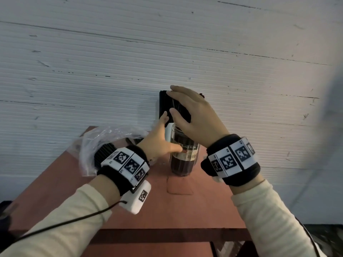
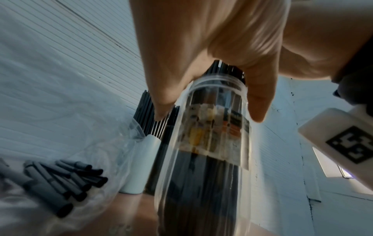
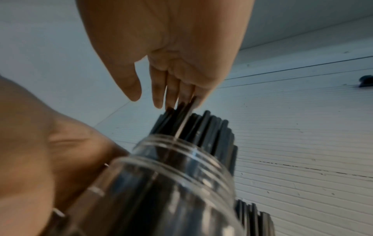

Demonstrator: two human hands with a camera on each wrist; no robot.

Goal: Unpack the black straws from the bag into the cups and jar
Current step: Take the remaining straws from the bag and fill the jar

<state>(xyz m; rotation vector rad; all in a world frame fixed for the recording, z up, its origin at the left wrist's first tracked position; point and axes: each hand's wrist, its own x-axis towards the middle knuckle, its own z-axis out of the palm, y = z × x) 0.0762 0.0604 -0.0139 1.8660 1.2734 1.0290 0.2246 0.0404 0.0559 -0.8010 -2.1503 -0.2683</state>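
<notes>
A clear jar stood upright on the reddish table, packed with black straws whose tops rose well above its mouth. The person's left hand lay against the jar's left side, fingers straight and slightly spread, the thumb across the front of the glass near the paper label, nothing curled tight around it. The right hand hovered over the straw tops with its fingers long, close together and only slightly bent, the fingertips touching the ends of a few straws; from the right wrist view it was a flat touch, not a pinch. Just behind the jar on its left a white cup also held a bunch of straws, seen best from the left wrist. A second clump of straws showed low beside the jar in the right wrist view, its holder hidden. Left of the jar the clear plastic bag lay crumpled on the table, touching the left wristband, with several short dark straws inside it
</notes>
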